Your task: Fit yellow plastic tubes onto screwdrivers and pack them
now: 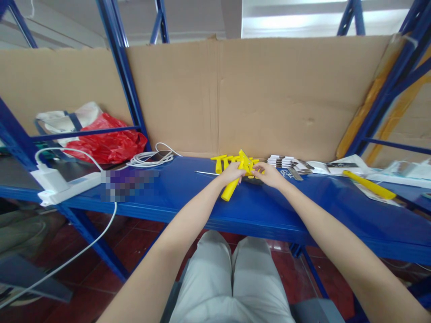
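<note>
My left hand (232, 172) is closed around a yellow plastic tool with a tube-like handle (229, 190) that slants down toward the front edge of the table. The fingers of my right hand (267, 174) pinch at the wider head (247, 162) of the same tool; what they hold there is too small to make out. Just behind my hands lie several similar yellow T-shaped tools (219, 164). A dark piece (253, 180) with yellow on it shows below the head, partly hidden. To the left, a thin metal rod (207, 173) lies on the blue tabletop (188, 193).
White-and-brown packets (281, 160), small white bits (286, 174) and a flat metal strip (296, 174) lie right of my hands. Farther right is a long yellow handle (370, 185). At left are a coiled white cable (144, 159), a power strip (74, 186) and a red bag (107, 141). Cardboard (269, 94) stands behind.
</note>
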